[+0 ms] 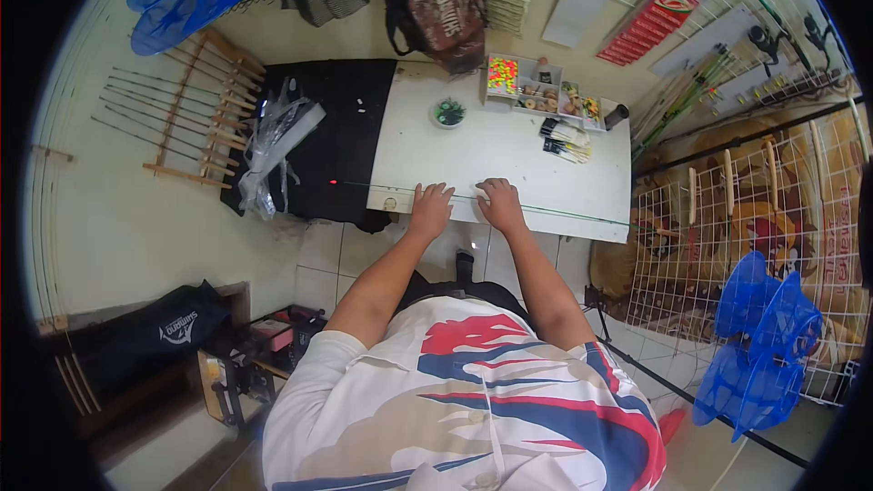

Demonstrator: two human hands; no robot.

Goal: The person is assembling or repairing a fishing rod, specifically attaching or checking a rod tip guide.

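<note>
A thin green fishing rod (564, 213) lies along the near edge of the white table (391, 141), its red tip (334, 182) reaching left over the black cloth (355, 136). My left hand (433, 209) rests palm down at that edge, fingers apart and touching the rod. A short way to the right, my right hand (499, 204) also lies palm down across the rod, fingers slightly bent and spread. Neither hand is wrapped round it. The parts of the rod under my hands are hidden.
A potted plant (448, 112) stands farther back. Behind it are a divided tray (536, 100) of small floats and packets (566, 138). Clear plastic wrapping (268, 159) and a wooden rod rack (227, 123) are at left. A wire grid (709, 218) stands at right.
</note>
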